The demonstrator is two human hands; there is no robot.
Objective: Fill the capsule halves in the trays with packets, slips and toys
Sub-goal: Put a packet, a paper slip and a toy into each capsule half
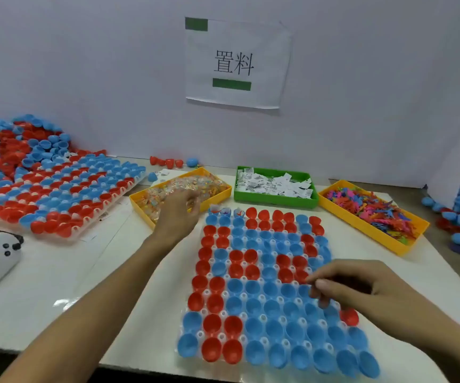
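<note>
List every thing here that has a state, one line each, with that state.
Near tray: three far-left capsule halves filled, the rest empty.
Far tray: many halves filled.
Left yellow bin: heaped with packets.
Green bin: holds paper slips.
Right yellow bin: full of toys.
Left hand: over the packets, fingers curled.
Right hand: fingers curled over the near tray.

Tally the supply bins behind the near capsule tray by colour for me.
Yellow bins: 2, packets and toys
Green bin: 1, slips
Total: 3
</note>
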